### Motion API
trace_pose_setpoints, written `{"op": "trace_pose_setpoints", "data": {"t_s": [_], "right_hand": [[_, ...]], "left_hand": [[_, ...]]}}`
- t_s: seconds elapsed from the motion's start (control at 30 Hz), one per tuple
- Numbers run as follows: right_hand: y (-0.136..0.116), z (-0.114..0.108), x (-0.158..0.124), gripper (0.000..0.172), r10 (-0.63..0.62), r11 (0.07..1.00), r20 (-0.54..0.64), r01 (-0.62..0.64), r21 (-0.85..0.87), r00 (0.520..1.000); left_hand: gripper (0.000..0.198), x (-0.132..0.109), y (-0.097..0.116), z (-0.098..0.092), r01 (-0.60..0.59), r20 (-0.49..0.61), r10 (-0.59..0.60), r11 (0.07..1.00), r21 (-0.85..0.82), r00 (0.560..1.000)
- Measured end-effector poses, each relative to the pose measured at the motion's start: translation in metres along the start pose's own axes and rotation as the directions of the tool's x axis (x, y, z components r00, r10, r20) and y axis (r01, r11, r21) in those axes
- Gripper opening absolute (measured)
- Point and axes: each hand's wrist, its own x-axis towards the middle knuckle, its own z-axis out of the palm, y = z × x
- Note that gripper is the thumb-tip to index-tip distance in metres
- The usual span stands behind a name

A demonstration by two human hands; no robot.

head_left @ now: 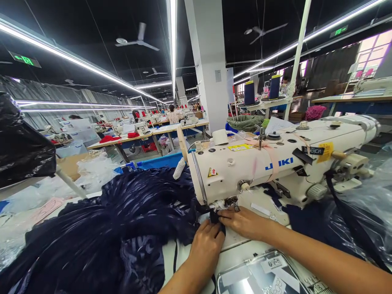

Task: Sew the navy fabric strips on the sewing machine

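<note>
A white JUKI sewing machine stands across the middle, its head over the white bed. Just below its needle area, my left hand has its fingers closed on the edge of a navy garment. From the right, my right hand reaches in beside the needle, fingertips closed on the same dark cloth. The fingertips of both hands almost meet there. The garment, partly lace and ruffled, heaps up to the left of the machine. The presser foot and needle are mostly hidden.
A clear-lidded case with labels lies at the front edge. Clear plastic and dark cloth lie at the right. A black plastic bag hangs at the left. Navy thread cones stand behind the machine, near a pillar.
</note>
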Motion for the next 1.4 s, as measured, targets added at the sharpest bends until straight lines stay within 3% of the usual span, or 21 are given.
{"op": "trace_pose_setpoints", "data": {"t_s": [0.2,0.63,1.1,1.4], "right_hand": [[0.003,0.004,0.001,0.027,0.004,1.000,-0.021,-0.004,0.006,1.000],[0.001,-0.002,0.003,0.032,-0.005,0.999,0.014,0.006,-0.031,1.000],[0.003,-0.002,0.007,0.034,0.033,0.996,-0.001,-0.033,-0.086,0.999],[0.004,0.002,0.007,0.035,0.062,0.997,-0.072,-0.066,-0.048,0.995]], "left_hand": [[0.023,0.002,0.000,0.002,0.002,-0.057,-0.002,1.000,0.015,0.998],[0.024,0.000,0.002,0.011,0.077,0.020,-0.078,0.997,0.016,0.997],[0.021,0.007,0.000,0.012,0.047,0.008,-0.048,0.992,0.115,0.999],[0.025,0.010,0.000,0.009,0.095,-0.013,-0.095,0.991,0.095,0.995]]}}
